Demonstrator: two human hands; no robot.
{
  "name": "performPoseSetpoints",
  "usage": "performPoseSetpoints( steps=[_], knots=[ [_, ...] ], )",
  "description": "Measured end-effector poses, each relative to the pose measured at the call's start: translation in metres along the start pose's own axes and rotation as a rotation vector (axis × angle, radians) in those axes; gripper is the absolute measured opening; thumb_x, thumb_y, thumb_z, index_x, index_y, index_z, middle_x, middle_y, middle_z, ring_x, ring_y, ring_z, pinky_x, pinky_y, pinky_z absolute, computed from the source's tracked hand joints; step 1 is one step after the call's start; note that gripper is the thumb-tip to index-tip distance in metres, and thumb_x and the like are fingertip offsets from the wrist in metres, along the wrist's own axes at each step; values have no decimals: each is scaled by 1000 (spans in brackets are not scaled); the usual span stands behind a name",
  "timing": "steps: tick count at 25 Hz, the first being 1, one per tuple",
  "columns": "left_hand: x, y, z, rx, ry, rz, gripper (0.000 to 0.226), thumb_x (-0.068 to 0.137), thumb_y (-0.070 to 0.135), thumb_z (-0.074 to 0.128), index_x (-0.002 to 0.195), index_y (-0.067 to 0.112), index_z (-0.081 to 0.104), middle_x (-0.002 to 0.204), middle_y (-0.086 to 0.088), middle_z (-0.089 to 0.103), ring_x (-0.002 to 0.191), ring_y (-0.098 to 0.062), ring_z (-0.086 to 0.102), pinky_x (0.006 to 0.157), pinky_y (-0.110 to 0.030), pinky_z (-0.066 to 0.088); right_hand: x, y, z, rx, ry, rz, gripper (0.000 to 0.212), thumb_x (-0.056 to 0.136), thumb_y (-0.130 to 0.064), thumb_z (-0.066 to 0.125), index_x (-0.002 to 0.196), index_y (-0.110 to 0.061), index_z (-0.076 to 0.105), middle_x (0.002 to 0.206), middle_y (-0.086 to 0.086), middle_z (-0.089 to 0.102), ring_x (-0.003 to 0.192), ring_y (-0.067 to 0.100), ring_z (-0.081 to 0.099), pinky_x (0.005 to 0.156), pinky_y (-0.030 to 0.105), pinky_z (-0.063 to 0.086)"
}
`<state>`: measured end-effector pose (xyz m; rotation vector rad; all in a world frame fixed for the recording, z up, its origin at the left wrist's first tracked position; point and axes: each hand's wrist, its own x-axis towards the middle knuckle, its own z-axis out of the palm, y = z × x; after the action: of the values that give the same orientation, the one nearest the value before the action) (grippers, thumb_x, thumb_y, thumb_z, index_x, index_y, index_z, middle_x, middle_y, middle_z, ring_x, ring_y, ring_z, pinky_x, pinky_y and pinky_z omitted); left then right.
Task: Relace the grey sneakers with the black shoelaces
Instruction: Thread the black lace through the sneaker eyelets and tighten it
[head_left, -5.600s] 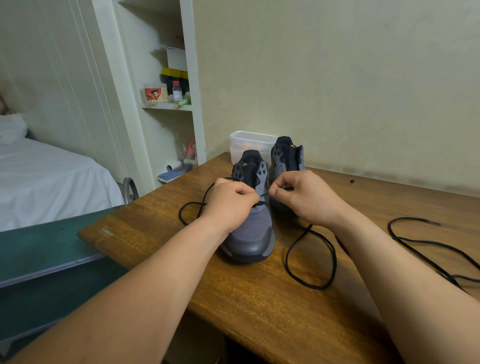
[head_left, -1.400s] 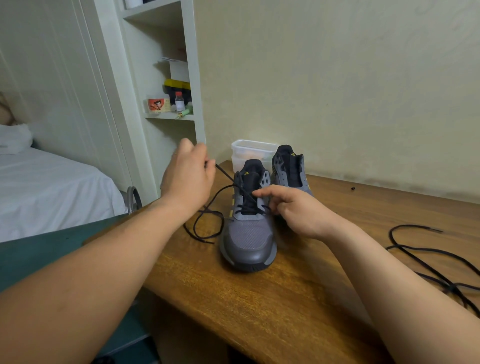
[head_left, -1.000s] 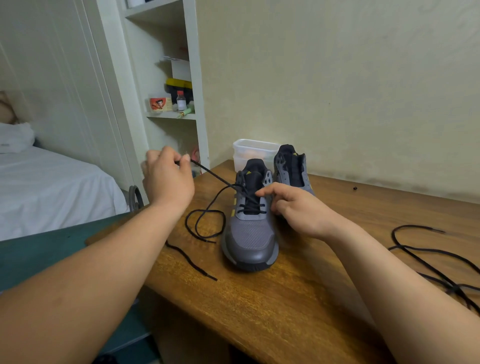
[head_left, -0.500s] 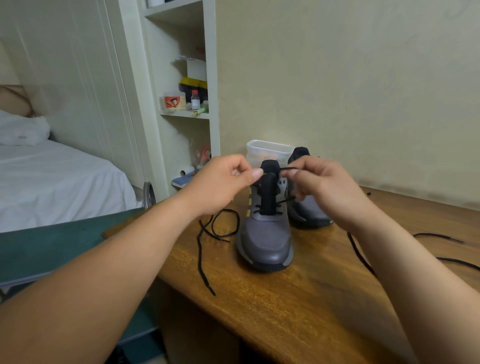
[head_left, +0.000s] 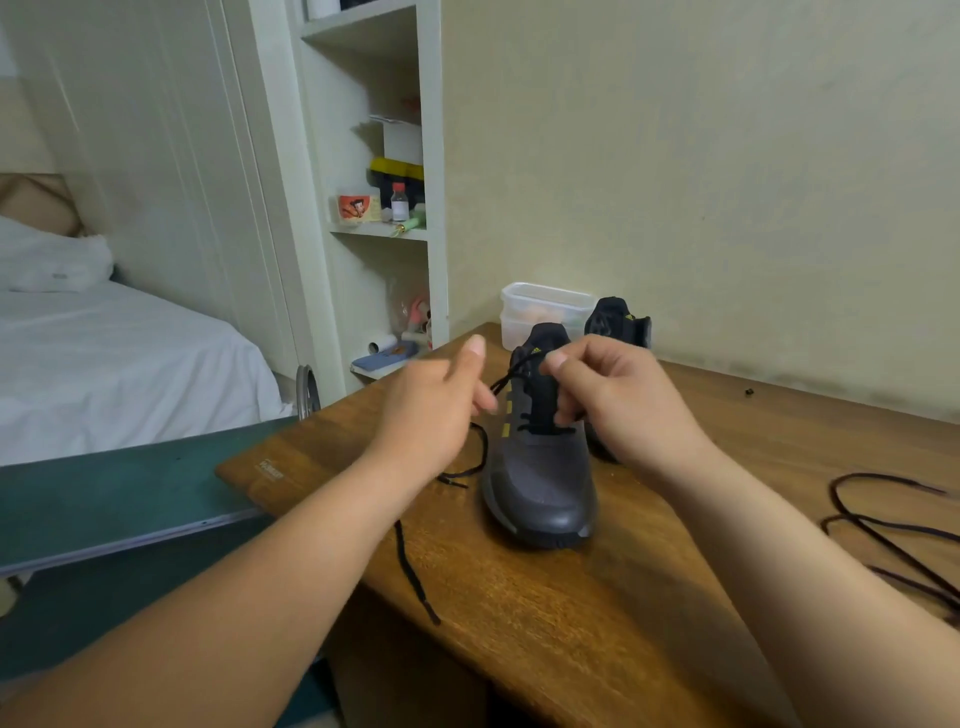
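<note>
Two grey sneakers are recorded on the wooden table (head_left: 571, 623) in the head view, the only view supplied. The near sneaker (head_left: 540, 483) is stood with its toe toward the person. The far sneaker (head_left: 615, 319) is set behind it, beside a plastic container (head_left: 540, 306), and is largely hidden by the right hand (head_left: 623, 410).

One black shoelace (head_left: 511, 371) is seen threaded across the lower eyelets of the near sneaker in a few crossings. The upper eyelets are judged unlaced, though they are partly covered. A run of this lace is pinched between thumb and forefinger of the right hand, above the tongue. The left hand (head_left: 431, 415) is blurred; its thumb is lifted clear of the fingers and no grip on the lace is made out, so it is taken as released. A loose end of the lace is trailed over the table's front edge.

A spare shoelace (head_left: 893, 535) is found lying loose at the right of the table, well apart from both sneakers. No lace is seen on the visible part of the far sneaker.

Progress is judged at well under half. The near sneaker is part-laced; its upper eyelets and the whole far sneaker are outstanding.
</note>
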<state>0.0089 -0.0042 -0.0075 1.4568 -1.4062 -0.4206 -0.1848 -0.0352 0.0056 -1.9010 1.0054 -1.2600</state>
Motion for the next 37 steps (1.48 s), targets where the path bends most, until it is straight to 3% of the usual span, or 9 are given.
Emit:
performPoseSetpoints(
  steps=[2,6,11,15,22,25,29,34,37],
  knots=[
    [-4,14,11,-337,-279,-277,58,108,59,41,94,18,81,83,1,78,88,-16,71,83,-35,53,-7,-1,13,-179,-111,-77,21,104,-27,62,90,-15,69,65,3,69,60,14,65,63,29,53],
    [20,23,7,-769,-147,-385,29,112,29,50,100,10,70,75,-3,68,72,-17,65,74,-33,55,-15,2,21,-382,-223,-114,30,106,-34,56,84,-20,69,75,1,72,65,7,64,66,31,53],
    [21,35,-6,-213,-412,62,43,109,38,49,77,15,67,54,5,43,52,-13,41,62,-33,38,16,-20,22,410,-307,454,70,107,-62,34,117,-5,74,103,10,79,103,25,75,94,38,58],
    [16,25,-19,-25,-518,60,39,107,27,52,83,9,76,63,-2,57,64,-18,55,75,-34,47,40,-33,18,773,-163,496,37,111,-36,42,96,-13,67,93,4,75,94,21,71,90,34,52],
    [9,-75,-46,259,-236,-334,38,101,37,50,74,15,65,82,-3,71,82,-22,67,83,-44,53,52,-9,0,597,193,468,39,109,-38,49,85,-15,69,69,-2,50,61,13,50,61,27,47],
    [2,-79,-42,658,-45,-282,32,102,43,51,108,17,69,120,-8,63,120,-28,60,101,-48,49,49,-2,3,524,176,450,36,111,-32,46,88,-13,67,64,-3,41,54,11,37,53,24,32],
    [-1,-27,-15,127,-111,53,48,109,42,45,155,28,42,154,5,47,140,-12,45,118,-42,39,36,-2,33,374,-64,398,30,111,-29,47,102,-10,69,68,-2,54,58,12,48,55,25,40],
    [9,-21,2,27,-220,57,31,110,44,49,101,18,63,84,6,62,77,-14,57,72,-39,47,33,-4,41,461,-26,422,29,110,-28,49,101,-9,69,69,0,52,58,11,47,55,23,42],
    [10,-40,-7,299,-193,69,28,109,40,50,96,21,66,83,8,65,82,-17,60,84,-44,51,34,-1,24,385,43,438,36,111,-32,48,105,-6,72,71,-1,53,60,12,48,58,26,42]
  ],
)
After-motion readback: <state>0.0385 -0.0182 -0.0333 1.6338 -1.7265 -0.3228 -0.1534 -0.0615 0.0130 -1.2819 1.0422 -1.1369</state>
